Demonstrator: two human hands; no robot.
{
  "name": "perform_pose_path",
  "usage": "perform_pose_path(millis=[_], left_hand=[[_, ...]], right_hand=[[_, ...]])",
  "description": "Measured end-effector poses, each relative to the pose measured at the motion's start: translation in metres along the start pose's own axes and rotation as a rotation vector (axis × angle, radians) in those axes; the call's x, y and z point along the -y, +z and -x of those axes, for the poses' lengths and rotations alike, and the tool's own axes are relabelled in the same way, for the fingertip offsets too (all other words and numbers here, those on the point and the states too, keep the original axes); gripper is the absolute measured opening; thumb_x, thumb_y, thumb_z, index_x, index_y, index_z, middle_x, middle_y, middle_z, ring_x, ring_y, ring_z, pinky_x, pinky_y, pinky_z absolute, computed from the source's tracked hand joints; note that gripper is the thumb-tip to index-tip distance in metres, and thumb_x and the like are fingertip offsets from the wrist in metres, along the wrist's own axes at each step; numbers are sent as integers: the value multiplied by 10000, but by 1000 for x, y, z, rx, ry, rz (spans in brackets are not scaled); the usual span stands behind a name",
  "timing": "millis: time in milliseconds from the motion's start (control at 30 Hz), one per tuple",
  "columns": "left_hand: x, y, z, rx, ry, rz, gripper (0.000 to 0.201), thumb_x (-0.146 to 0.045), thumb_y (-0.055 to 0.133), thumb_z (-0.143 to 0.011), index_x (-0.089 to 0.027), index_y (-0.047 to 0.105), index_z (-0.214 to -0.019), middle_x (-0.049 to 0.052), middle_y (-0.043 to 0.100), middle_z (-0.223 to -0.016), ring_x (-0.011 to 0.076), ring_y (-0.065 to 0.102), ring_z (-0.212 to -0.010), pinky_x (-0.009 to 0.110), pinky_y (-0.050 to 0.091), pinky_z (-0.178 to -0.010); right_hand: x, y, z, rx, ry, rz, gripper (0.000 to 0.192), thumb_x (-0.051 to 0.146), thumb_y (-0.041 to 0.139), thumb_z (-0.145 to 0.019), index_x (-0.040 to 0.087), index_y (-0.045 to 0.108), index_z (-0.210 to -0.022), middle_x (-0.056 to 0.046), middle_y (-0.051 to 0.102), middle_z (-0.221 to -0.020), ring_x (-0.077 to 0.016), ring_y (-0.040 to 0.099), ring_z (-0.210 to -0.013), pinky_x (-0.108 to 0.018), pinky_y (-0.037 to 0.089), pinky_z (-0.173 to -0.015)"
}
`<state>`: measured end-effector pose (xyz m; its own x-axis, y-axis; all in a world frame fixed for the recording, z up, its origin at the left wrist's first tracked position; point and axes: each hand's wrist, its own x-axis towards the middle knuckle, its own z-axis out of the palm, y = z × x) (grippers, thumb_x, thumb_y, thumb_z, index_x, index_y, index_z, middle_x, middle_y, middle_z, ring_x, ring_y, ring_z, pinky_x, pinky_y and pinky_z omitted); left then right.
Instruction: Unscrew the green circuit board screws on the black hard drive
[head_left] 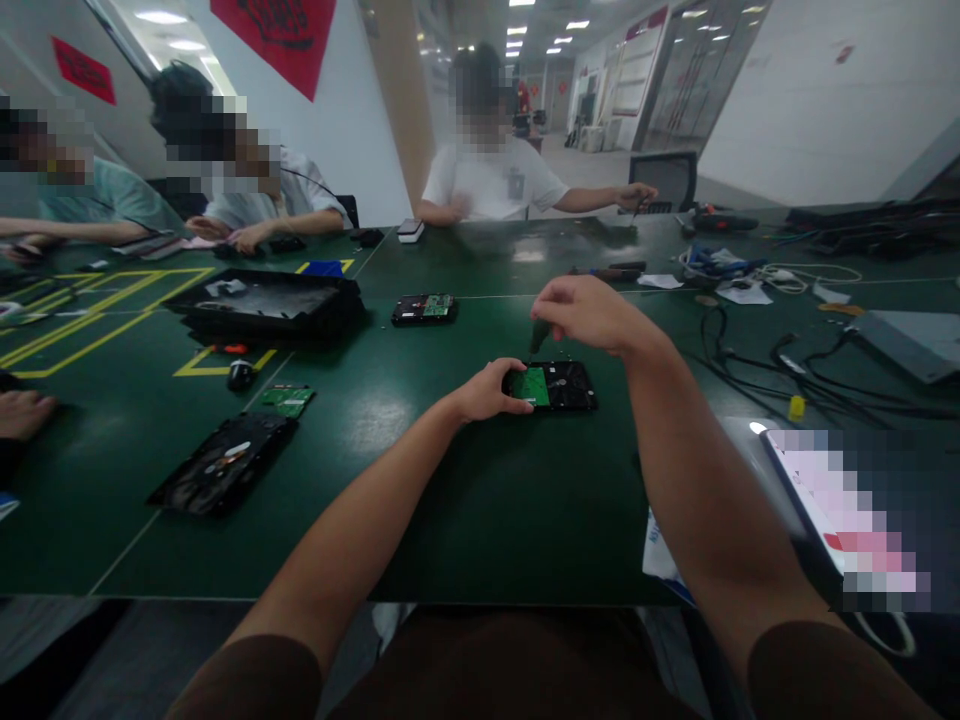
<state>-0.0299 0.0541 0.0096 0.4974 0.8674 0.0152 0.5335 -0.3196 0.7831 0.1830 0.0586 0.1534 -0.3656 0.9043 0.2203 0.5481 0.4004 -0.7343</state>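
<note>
Left hand (487,392) steadies hard drive (553,386), green table (420,500).

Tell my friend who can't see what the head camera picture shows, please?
A person's left hand steadies a black hard drive with a green circuit board on a dark green table, while the right hand holds a screwdriver over it. Other people sit across the table.
</note>
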Motion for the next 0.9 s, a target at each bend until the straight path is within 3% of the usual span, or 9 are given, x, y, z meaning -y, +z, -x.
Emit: perform_pose_path(millis=[100, 300, 533, 700, 900], left_hand=[[0, 0, 0, -5, 0, -4, 893, -481, 894, -669, -203, 526, -1434, 118, 596, -1307, 312, 576, -1163, 470, 467, -1024], [1, -1, -1, 9, -3, -10, 903, -492, 890, -672, -191, 521, -1440, 134, 583, -1337, 318, 573, -1179, 485, 466, -1033], [1, 0, -1, -2, 13, -13, 871, -471, 893, -670, -217, 531, -1421, 116, 588, -1336, 323, 565, -1207, 501, 447, -1070], [0, 0, -1, -3, 24, -6, 857, -472, 889, -669, -203, 546, -1407, 126, 587, -1333, 324, 566, -1197, 497, 449, -1060], [1, 1, -1, -7, 2, -7, 900, -492, 896, -659, -207, 529, -1430, 117, 599, -1309, 312, 579, -1172, 478, 462, -1044]], right_hand=[[2, 2, 1, 62, -38, -67, 158, 302, 664, -970, 186, 720, -879, -41, 737, -775, -119, 619, -581, -261, 474, -532], [1, -1, 2, 82, 33, -159, 163, 321, 651, -992, 183, 733, -1018, -47, 726, -754, -150, 678, -639, -299, 572, -637], [4, -2, 2, -23, 24, 54, 120, 257, 709, -920, 168, 722, -842, -51, 713, -713, -129, 617, -580, -271, 466, -525], [5, 3, 2, 42, 25, -75, 111, 248, 631, -977, 181, 694, -915, -75, 782, -915, -109, 626, -532, -264, 461, -471], [3, 2, 2, 124, 66, -208, 148, 237, 552, -1033, 182, 689, -1020, -49, 735, -790, -151, 707, -657, -282, 587, -630]])
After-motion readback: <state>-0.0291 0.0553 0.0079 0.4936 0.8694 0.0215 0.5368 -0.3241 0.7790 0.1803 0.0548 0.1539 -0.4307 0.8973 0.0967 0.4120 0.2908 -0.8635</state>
